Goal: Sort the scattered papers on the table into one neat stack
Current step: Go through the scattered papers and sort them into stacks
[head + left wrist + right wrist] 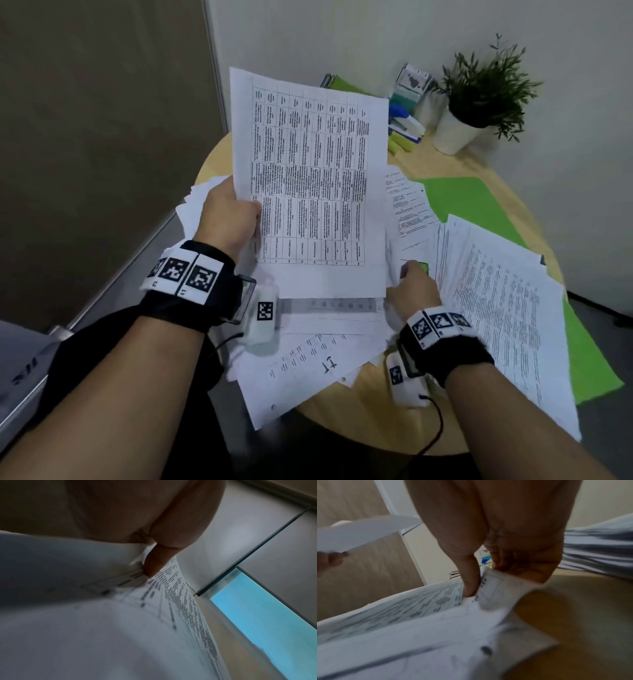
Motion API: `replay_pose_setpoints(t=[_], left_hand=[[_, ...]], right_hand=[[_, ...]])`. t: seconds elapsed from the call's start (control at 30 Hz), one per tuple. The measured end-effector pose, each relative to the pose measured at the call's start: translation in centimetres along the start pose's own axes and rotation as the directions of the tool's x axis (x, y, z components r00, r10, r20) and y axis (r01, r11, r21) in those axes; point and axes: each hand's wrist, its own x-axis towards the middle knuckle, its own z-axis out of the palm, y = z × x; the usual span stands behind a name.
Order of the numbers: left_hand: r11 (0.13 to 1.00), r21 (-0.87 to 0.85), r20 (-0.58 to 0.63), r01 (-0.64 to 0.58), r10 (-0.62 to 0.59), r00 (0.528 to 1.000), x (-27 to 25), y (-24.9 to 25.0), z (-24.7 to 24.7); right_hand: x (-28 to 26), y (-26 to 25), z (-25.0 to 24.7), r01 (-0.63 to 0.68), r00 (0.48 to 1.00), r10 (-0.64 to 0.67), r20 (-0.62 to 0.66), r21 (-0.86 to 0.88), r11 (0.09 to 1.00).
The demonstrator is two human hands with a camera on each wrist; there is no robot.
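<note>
My left hand [233, 212] holds a bundle of printed sheets [308, 178] upright above the round wooden table [342, 421]; the top sheet shows a dense table of text. In the left wrist view the thumb [154, 563] presses on those sheets [120, 615]. My right hand [416, 284] sits low at the table's middle and pinches the corner of a loose sheet [494, 592] between thumb [469, 582] and fingers. Scattered papers [322, 363] lie beneath, and a fanned pile of papers [503, 308] spreads to the right.
Green folders [472, 202] lie under the papers on the right. At the back stand a potted plant [479, 102], a desk organiser with stationery [407, 106] and a green spiral notebook [342, 84]. A wall panel rises on the left; the table edge is near me.
</note>
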Motion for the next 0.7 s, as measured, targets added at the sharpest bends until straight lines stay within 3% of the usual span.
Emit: replay_pose_setpoints(t=[0.1,0.17,0.23,0.33,0.4,0.5,0.57,0.63,0.7], left_hand=[[1.0,-0.012,0.017,0.002,-0.001,1.0,-0.1,0.1,0.0],[0.999,-0.033,0.03,0.002,-0.001,1.0,-0.3,0.3,0.1],[0.995,-0.093,0.067,0.023,-0.017,0.998,-0.5,0.4,0.2],[0.991,-0.125,0.166,0.053,-0.031,0.986,-1.0,0.5,0.6],[0.991,-0.121,0.194,0.057,-0.033,0.98,-1.1,0.6,0.6],[0.996,-0.087,0.187,0.03,-0.014,0.982,-1.1,0.5,0.4],[0.997,-0.074,0.108,0.005,0.003,0.994,-0.7,0.5,0.1],[0.998,-0.059,0.015,-0.023,0.024,1.0,-0.5,0.6,-0.5],[0.998,-0.033,-0.048,-0.048,0.047,0.998,-0.5,0.7,-0.9]], right_hand=[[0.6,1.0,-2.0,0.075,0.997,-0.075,-0.002,0.114,0.991],[0.0,1.1,-3.8,0.151,0.989,-0.144,-0.045,0.333,0.931],[-0.7,0.6,-5.6,0.258,0.964,-0.242,-0.108,0.594,0.762],[-1.7,-1.1,-7.7,0.316,0.908,-0.406,-0.1,0.8,0.51],[-1.9,-2.5,-7.8,0.3,0.88,-0.47,-0.066,0.845,0.443],[-1.7,-3.7,-6.7,0.274,0.86,-0.51,0.005,0.838,0.472],[-1.3,-3.8,-5.9,0.205,0.888,-0.457,0.051,0.846,0.493],[-0.8,-3.4,-4.9,0.136,0.958,-0.279,0.07,0.743,0.655],[-0.7,-2.5,-3.4,0.079,0.99,-0.118,0.077,0.389,0.918]])
